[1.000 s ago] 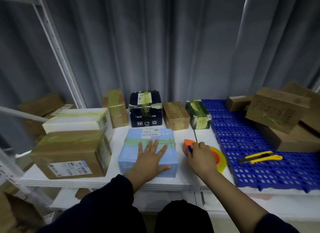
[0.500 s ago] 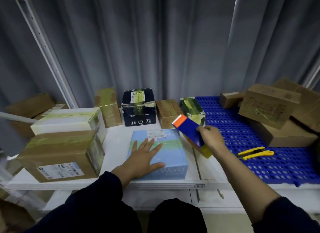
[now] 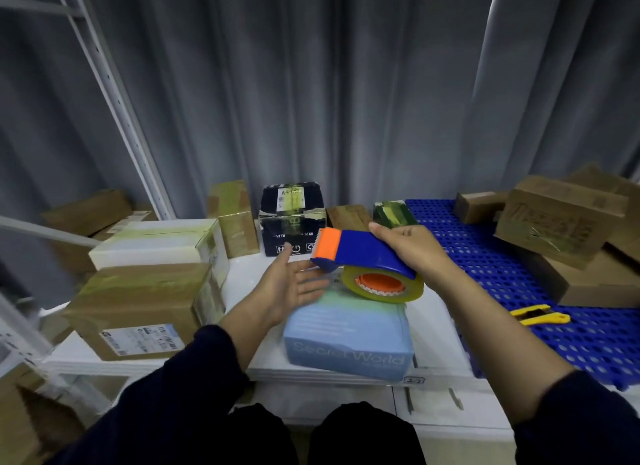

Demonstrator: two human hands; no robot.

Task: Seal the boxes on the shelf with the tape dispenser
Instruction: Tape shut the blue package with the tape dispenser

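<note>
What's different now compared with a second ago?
The right hand has gripped the tape dispenser and lifted it off the shelf, up over the light blue box. The left hand has come off that box's top and reaches toward the dispenser's orange end. Box and yellow knife stayed put.

Grey pleated curtain (image 3: pixel 346 84) behind — white metal upright (image 3: pixel 114 94) at left.
</note>
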